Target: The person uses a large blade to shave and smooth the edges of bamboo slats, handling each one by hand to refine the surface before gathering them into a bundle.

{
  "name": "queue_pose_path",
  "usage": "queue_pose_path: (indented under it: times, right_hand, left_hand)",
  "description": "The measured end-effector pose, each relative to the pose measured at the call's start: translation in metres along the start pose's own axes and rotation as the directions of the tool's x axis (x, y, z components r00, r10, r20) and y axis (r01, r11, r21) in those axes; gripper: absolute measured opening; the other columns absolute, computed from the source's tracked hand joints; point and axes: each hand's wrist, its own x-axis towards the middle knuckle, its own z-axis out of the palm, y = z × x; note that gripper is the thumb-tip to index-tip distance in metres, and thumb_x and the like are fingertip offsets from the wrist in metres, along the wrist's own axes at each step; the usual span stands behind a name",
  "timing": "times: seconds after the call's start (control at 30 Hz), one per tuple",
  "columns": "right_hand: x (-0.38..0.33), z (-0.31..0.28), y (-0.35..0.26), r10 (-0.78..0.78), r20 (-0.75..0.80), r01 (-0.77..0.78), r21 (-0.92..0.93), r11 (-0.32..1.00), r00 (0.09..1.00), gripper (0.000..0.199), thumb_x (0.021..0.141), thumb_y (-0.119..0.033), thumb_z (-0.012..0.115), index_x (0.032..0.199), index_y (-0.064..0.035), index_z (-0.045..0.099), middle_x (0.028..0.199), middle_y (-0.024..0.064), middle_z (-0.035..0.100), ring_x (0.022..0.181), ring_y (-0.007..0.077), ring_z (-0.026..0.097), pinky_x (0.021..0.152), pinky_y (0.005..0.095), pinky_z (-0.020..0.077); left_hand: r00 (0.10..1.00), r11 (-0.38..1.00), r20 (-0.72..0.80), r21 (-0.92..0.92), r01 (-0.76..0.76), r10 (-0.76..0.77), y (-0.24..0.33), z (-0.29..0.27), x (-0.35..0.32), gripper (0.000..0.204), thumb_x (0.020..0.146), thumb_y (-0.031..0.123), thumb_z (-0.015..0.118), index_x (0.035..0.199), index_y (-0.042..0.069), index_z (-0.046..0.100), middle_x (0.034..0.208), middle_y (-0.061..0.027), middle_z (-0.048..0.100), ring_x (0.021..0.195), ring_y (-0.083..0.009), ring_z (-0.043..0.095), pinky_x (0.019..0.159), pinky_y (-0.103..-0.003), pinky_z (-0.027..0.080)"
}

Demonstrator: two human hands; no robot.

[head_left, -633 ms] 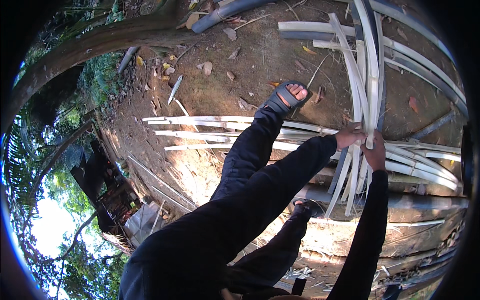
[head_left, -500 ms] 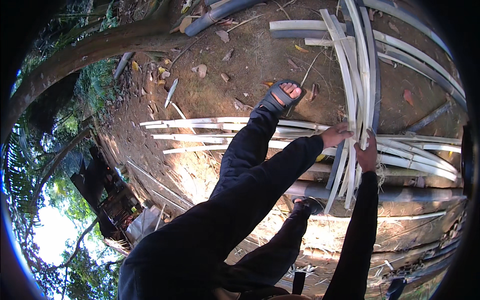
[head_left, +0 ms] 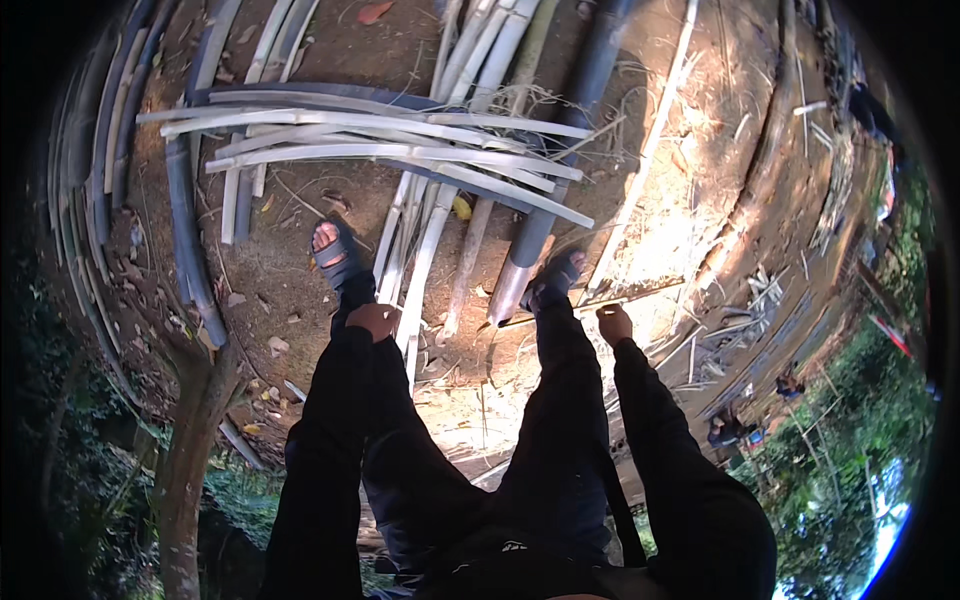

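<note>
My left hand (head_left: 376, 320) hangs over my left shin with its fingers curled in; no held thing shows in it. Out beyond my right shin, my right hand (head_left: 614, 325) is closed like a fist, and it too shows nothing held. A thin stick (head_left: 650, 294) lies on the ground just past it. Ahead of both hands, apart from them, pale split bamboo strips (head_left: 370, 148) lie crosswise in a loose bundle. Beneath them, more bamboo strips (head_left: 425, 245) run toward my feet, beside a thick dark bamboo pole (head_left: 522, 255).
My sandalled feet stand on brown soil at the near ends of the bamboo. A tree trunk (head_left: 190, 450) rises at the lower left. Dark bamboo lengths (head_left: 185, 230) lie at left. Split scraps (head_left: 735, 330) litter the right, where people (head_left: 730, 430) appear far off.
Both my hands have let go of the bamboo strips and drawn back toward my legs. My view has turned, so the bundle now lies crosswise ahead of me.
</note>
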Motion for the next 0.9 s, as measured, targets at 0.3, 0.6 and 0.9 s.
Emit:
queue_pose_path:
  times: [0.3, 0.6, 0.9]
  right_hand:
    - [-0.026, 0.102, 0.121, 0.276, 0.205, -0.342, 0.63, 0.698, 0.939, 0.041, 0.083, -0.036, 0.063, 0.108, -0.0036, 0.066, 0.106, 0.0209, 0.069, 0.105, 0.0351, 0.065, 0.093, 0.0403, 0.0491]
    - [0.065, 0.198, 0.191, 0.408, 0.115, -0.282, 0.883, 0.376, 0.906, 0.041, 0.085, -0.035, 0.063, 0.102, 0.0024, 0.065, 0.096, 0.0227, 0.069, 0.094, 0.0375, 0.066, 0.083, 0.0414, 0.0509]
    - [0.194, 0.173, 0.211, 0.502, 0.179, -0.414, 0.815, 0.406, 0.846, 0.129, 0.071, -0.069, 0.071, 0.144, 0.0189, 0.011, 0.145, 0.0375, 0.031, 0.138, 0.045, 0.031, 0.114, 0.0439, 0.0295]
  left_hand:
    - [0.919, 0.852, 0.378, 0.513, -0.103, -0.116, 0.093, 0.008, 0.047, 0.05, 0.095, 0.047, 0.045, 0.116, 0.007, 0.066, 0.112, -0.0176, 0.068, 0.106, -0.0353, 0.064, 0.096, -0.045, 0.048]
    - [0.974, 0.942, 0.148, 0.264, -0.208, 0.174, 0.333, 0.085, 0.198, 0.03, 0.096, 0.029, 0.053, 0.112, 0.007, 0.064, 0.094, -0.0124, 0.068, 0.087, -0.0223, 0.068, 0.069, -0.036, 0.057]
    - [0.981, 0.966, 0.158, 0.249, 0.075, -0.116, 0.364, 0.17, 0.228, 0.037, 0.1, 0.035, 0.052, 0.119, 0.004, 0.058, 0.096, -0.0116, 0.071, 0.069, -0.0197, 0.07, 0.057, -0.032, 0.052]
